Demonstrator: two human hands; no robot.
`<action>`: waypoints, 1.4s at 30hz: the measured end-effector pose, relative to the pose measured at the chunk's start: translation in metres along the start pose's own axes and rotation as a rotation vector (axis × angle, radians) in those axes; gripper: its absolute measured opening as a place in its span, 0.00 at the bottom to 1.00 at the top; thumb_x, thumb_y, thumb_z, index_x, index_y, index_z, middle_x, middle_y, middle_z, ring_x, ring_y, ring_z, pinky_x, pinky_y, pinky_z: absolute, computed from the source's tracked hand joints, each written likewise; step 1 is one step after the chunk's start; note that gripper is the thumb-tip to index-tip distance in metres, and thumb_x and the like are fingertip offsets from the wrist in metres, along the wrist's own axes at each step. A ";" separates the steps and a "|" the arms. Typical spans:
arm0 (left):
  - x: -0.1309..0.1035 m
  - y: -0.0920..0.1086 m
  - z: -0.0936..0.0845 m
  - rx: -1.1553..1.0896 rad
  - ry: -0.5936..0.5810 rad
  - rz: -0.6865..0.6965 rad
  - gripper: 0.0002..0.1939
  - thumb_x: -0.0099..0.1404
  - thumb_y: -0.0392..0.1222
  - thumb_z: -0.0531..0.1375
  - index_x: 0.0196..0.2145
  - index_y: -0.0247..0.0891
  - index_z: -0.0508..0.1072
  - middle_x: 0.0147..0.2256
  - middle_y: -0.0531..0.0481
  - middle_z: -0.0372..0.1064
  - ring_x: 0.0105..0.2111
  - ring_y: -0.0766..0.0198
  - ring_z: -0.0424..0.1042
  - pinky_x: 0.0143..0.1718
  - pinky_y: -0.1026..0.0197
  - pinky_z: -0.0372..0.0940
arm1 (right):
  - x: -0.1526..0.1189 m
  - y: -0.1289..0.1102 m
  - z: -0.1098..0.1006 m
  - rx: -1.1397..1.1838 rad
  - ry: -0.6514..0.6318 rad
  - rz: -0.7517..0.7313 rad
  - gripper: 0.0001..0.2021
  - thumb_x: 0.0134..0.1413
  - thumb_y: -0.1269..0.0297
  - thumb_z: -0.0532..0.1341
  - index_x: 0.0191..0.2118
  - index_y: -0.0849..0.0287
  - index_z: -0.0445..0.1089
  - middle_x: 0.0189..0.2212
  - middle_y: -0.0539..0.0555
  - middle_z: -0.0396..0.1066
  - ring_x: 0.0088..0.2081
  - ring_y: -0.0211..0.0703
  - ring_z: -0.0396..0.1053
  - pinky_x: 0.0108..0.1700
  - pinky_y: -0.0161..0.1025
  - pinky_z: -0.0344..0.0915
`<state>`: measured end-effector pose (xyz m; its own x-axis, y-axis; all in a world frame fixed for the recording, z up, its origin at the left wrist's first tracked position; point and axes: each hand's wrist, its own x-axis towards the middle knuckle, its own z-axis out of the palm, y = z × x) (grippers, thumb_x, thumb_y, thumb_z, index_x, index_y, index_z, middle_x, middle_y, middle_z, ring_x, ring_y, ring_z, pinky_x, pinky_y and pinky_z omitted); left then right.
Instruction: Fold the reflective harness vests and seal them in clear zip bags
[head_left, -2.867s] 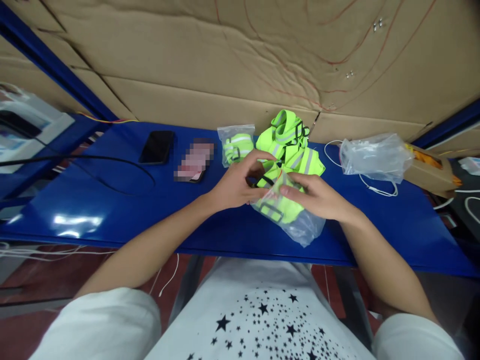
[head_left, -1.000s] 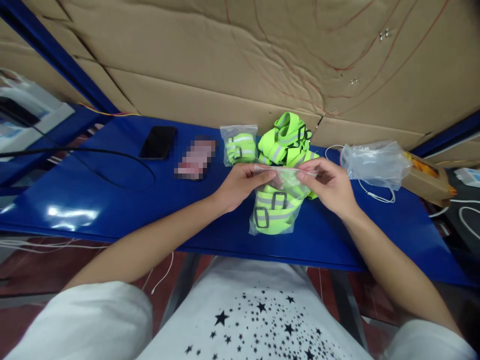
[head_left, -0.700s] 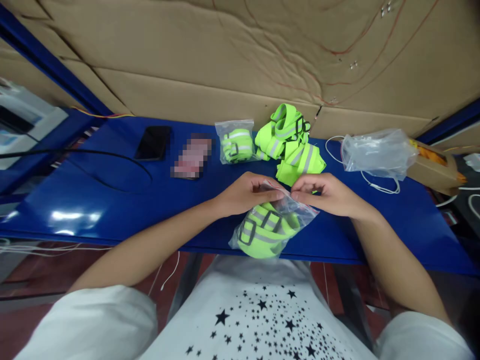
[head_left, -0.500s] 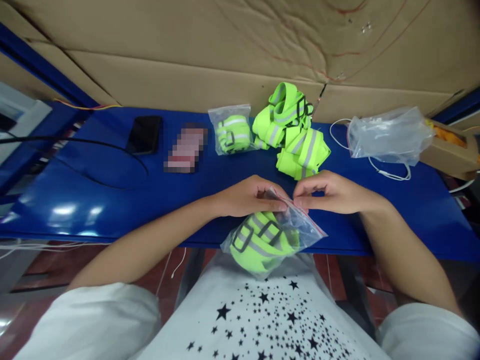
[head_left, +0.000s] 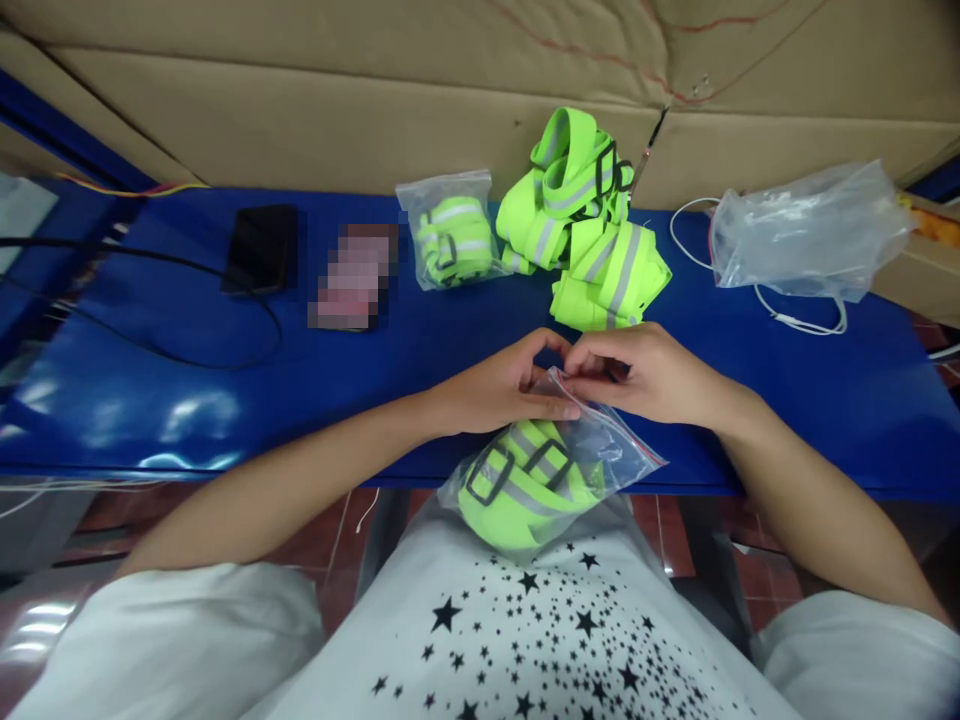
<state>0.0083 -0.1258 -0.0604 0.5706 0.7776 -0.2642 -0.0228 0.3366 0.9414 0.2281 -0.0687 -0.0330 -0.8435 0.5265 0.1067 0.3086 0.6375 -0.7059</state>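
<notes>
A clear zip bag (head_left: 619, 450) with a red-lined top hangs over the near table edge, in front of my body. Inside it lies a folded neon-yellow reflective strap (head_left: 517, 500) with grey stripes and black buckles. My left hand (head_left: 517, 385) pinches the bag near its top, thumb on the plastic. At the upper corner of the zip strip, my right hand (head_left: 626, 370) has thumb and fingers closed on the bag's edge. The two hands touch or nearly touch there. Some fingertips are hidden behind the plastic.
Behind my hands a pile of loose reflective straps (head_left: 577, 220) lies on the blue table (head_left: 360, 390). Left of it are a bagged strap (head_left: 454, 235), a blurred-out phone (head_left: 356, 275) and a black box (head_left: 259, 250). Clear plastic bags (head_left: 810, 235), a white cable and a cardboard box (head_left: 926, 270) stand right.
My right hand has moved left along the zip strip to its upper corner, closer to my left hand. My left hand still grips the bag. The view has shifted slightly.
</notes>
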 end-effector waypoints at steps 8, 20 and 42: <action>0.002 0.002 -0.004 0.013 -0.047 0.088 0.18 0.67 0.49 0.69 0.46 0.36 0.72 0.39 0.48 0.81 0.40 0.61 0.82 0.43 0.61 0.73 | -0.004 -0.002 -0.008 0.062 0.033 0.032 0.14 0.71 0.56 0.60 0.37 0.59 0.76 0.25 0.47 0.74 0.25 0.31 0.67 0.28 0.32 0.59; 0.001 0.007 -0.011 0.285 0.333 0.318 0.17 0.69 0.54 0.66 0.37 0.34 0.78 0.31 0.51 0.78 0.30 0.68 0.75 0.33 0.67 0.66 | -0.001 0.007 -0.007 0.304 -0.051 0.229 0.17 0.61 0.48 0.68 0.34 0.58 0.72 0.24 0.46 0.67 0.26 0.32 0.61 0.26 0.33 0.57; 0.012 0.003 -0.031 0.186 0.262 0.253 0.19 0.67 0.54 0.68 0.42 0.33 0.80 0.39 0.42 0.83 0.39 0.58 0.81 0.39 0.60 0.75 | 0.005 0.017 -0.010 0.432 0.039 0.389 0.18 0.52 0.49 0.73 0.37 0.59 0.76 0.26 0.47 0.71 0.25 0.32 0.62 0.28 0.35 0.57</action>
<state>-0.0106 -0.0987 -0.0670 0.3374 0.9405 -0.0410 0.0269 0.0339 0.9991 0.2331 -0.0498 -0.0374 -0.6844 0.7017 -0.1980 0.3786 0.1100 -0.9190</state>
